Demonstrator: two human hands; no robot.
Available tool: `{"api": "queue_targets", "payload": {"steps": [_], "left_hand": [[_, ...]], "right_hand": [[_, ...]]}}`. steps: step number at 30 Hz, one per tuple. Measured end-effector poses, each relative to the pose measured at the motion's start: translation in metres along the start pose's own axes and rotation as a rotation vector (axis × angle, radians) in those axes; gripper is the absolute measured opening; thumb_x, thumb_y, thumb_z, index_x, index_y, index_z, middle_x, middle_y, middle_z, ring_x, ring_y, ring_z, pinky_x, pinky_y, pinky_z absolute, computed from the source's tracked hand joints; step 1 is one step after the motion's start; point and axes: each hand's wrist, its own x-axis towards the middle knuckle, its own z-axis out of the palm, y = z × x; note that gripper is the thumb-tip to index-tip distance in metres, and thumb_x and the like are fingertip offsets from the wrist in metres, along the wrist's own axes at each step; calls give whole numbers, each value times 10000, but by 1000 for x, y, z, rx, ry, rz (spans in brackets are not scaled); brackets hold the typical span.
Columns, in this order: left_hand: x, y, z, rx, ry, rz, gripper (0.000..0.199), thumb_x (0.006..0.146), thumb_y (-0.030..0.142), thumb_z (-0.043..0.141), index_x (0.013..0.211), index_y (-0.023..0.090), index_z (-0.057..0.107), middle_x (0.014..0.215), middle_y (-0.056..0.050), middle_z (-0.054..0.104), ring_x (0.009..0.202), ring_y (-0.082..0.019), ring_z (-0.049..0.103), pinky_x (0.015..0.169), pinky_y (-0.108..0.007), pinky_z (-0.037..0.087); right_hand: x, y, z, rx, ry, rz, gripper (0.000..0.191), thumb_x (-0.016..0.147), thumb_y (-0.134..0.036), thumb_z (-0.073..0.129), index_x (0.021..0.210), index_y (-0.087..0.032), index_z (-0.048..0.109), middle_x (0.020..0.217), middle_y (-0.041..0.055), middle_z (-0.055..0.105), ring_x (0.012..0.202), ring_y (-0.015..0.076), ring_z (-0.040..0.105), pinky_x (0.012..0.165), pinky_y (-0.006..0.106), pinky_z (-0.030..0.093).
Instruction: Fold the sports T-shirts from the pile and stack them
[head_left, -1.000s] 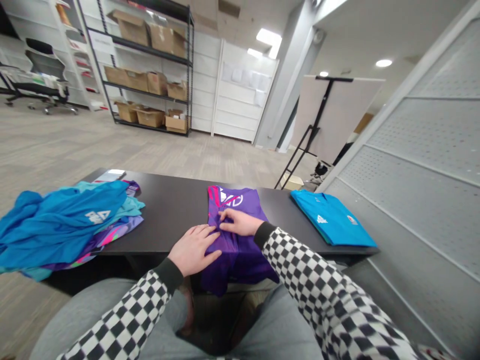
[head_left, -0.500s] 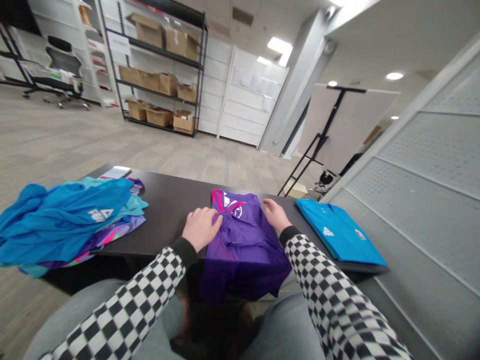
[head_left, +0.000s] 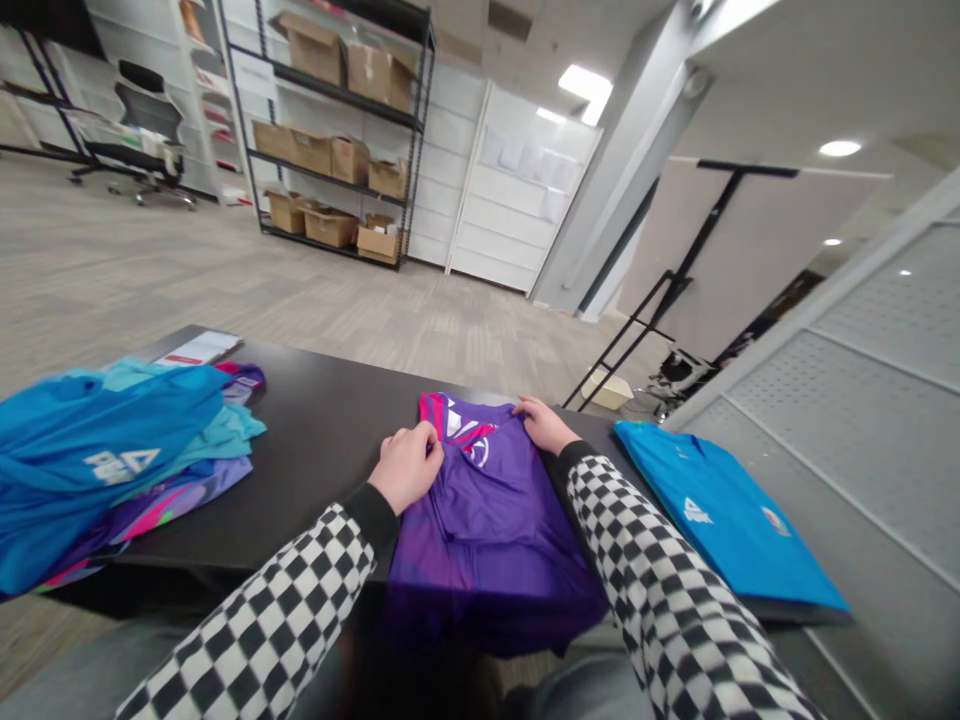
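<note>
A purple shirt (head_left: 495, 500) with pink and white print near its top lies partly folded in front of me, its lower part hanging over the table's near edge. My left hand (head_left: 409, 465) is closed in a pinch on the shirt's left side, close to the pink trim. At the shirt's upper right corner, my right hand (head_left: 546, 425) grips the fabric between thumb and fingers. To the right lies a neatly folded blue shirt (head_left: 735, 510) with white logos. A loose heap at the left has a crumpled blue shirt (head_left: 112, 420) on top, over teal and multicoloured garments.
The black table (head_left: 322, 400) carries all the garments. A white and red flat packet (head_left: 201, 349) rests at its far left. A grey perforated panel (head_left: 885, 400) borders the right side. Beyond are a shelf rack with cardboard boxes (head_left: 311, 150) and a stand with a board (head_left: 720, 240).
My left hand has closed on the shirt's left side. My right hand has come onto its upper right corner. The shirt's folded layer lies slightly flatter, and the view has shifted right.
</note>
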Motion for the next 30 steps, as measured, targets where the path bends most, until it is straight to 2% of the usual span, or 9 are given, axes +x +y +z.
{"api": "queue_targets", "payload": {"steps": [7, 10, 16, 19, 22, 24, 26, 28, 30], "left_hand": [[-2, -19, -13, -130, 110, -101, 214, 1099, 293, 475, 1197, 264, 663, 1065, -44, 832, 1020, -248, 797, 912, -365, 546], [-5, -20, -13, 15, 83, -128, 247, 1060, 274, 493, 1179, 262, 709, 1022, -40, 836, 1010, -269, 795, 925, -383, 543], [-8, -18, -11, 299, 32, -159, 264, 1043, 270, 527, 1187, 251, 747, 1004, -68, 830, 1076, -342, 777, 1041, -490, 539], [-14, -10, -14, 333, 73, -146, 300, 1063, 388, 575, 1258, 229, 738, 1181, -118, 829, 1178, -385, 754, 1103, -570, 549], [-33, 4, -16, 305, 118, 45, 406, 1066, 431, 606, 1399, 232, 723, 1504, -154, 738, 1425, -383, 668, 1258, -583, 497], [-52, 10, -14, 271, 0, 232, 496, 1085, 445, 607, 1537, 256, 684, 1674, -132, 641, 1577, -352, 573, 1347, -543, 441], [-69, 12, -12, 274, -174, 355, 577, 1111, 487, 598, 1647, 276, 625, 1781, -108, 549, 1660, -339, 500, 1393, -542, 396], [-80, 10, -11, 307, -281, 376, 620, 1126, 522, 584, 1698, 284, 586, 1815, -104, 511, 1683, -345, 476, 1411, -584, 361], [-85, 11, -14, 327, -280, 333, 614, 1124, 522, 575, 1688, 281, 603, 1802, -113, 528, 1691, -372, 462, 1419, -660, 311]], "right_hand": [[1, 36, 18, 20, 90, 22, 159, 862, -154, 633, 878, -269, 742, 1329, 124, 824, 1403, 331, 706, 1292, 568, 480], [5, 45, 17, -29, 136, 18, 163, 869, -138, 628, 870, -256, 740, 1336, 138, 827, 1384, 353, 716, 1277, 595, 476], [11, 46, 16, -73, 101, -14, 228, 909, -96, 592, 874, -264, 743, 1195, 102, 849, 1232, 310, 760, 1167, 466, 555], [9, 41, 18, -67, 93, -15, 219, 991, -164, 583, 898, -263, 755, 1133, 93, 840, 1172, 306, 752, 1168, 475, 546], [8, 38, 20, -82, 96, -51, 161, 1055, -306, 640, 952, -260, 755, 1187, 101, 822, 1210, 338, 728, 1224, 583, 490], [8, 39, 21, -86, 83, -73, 132, 1055, -320, 670, 966, -256, 742, 1198, 111, 809, 1214, 345, 721, 1217, 596, 489], [10, 40, 22, -71, 74, -64, 114, 1052, -270, 661, 961, -249, 726, 1155, 117, 802, 1166, 326, 727, 1168, 537, 531], [13, 41, 22, -60, 85, -24, 122, 1054, -234, 645, 954, -241, 716, 1115, 124, 798, 1120, 315, 730, 1121, 490, 561], [13, 39, 20, -59, 107, 11, 131, 1070, -241, 633, 975, -229, 722, 1120, 137, 801, 1124, 325, 732, 1122, 497, 566]]}}
